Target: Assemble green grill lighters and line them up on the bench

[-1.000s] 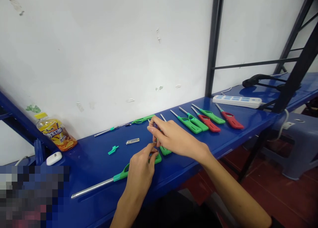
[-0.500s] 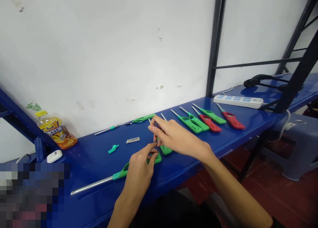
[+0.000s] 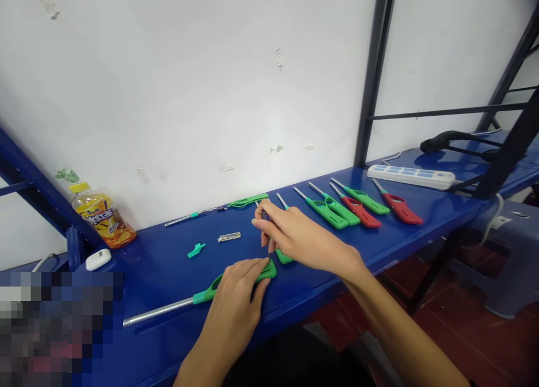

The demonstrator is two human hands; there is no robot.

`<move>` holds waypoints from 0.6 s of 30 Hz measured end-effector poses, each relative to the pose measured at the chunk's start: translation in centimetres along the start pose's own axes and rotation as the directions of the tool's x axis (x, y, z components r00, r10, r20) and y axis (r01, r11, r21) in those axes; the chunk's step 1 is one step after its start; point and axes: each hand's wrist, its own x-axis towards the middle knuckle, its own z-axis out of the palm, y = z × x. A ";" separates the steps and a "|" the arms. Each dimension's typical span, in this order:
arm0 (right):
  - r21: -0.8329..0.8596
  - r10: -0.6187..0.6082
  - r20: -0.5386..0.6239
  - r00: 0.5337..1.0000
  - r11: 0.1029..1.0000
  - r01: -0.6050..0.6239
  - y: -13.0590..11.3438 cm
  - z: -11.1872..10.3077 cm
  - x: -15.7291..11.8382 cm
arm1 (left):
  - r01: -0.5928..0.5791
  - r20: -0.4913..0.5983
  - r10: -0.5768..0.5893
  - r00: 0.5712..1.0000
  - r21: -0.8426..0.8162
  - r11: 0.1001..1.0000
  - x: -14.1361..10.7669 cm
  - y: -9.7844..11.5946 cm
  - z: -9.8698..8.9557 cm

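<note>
My left hand (image 3: 238, 294) is closed over the handle of a green gas lighter (image 3: 211, 290), pressing it flat on the blue table. The lighter's silver tube points left. My right hand (image 3: 297, 236) grips a screwdriver (image 3: 265, 214) upright by its dark handle. Its thin shaft meets the butt end of the lighter, beside my left fingertips; the tip is too small to make out. Behind the hands lie a small metal-and-clear part (image 3: 229, 237), a teal trigger piece (image 3: 196, 250), a loose tube with wire (image 3: 182, 219) and a green handle shell (image 3: 247, 200).
Several green lighters (image 3: 326, 213) and red lighters (image 3: 403, 208) lie in a row on the blue table (image 3: 168, 274) to the right. A power strip (image 3: 410, 176) is past them. At left stand a drink bottle (image 3: 103, 217) and a white case (image 3: 98, 259). Black posts (image 3: 370, 83) rise behind.
My left fingers have straightened and flattened onto the lighter's butt end. The screwdriver's shaft now shows touching there. The view has shifted slightly.
</note>
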 end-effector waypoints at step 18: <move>0.010 -0.005 0.016 1.000 1.000 0.005 0.3 0.6 0.3 | -0.005 -0.031 0.005 1.000 -0.007 1.000 0.1 -0.2 0.5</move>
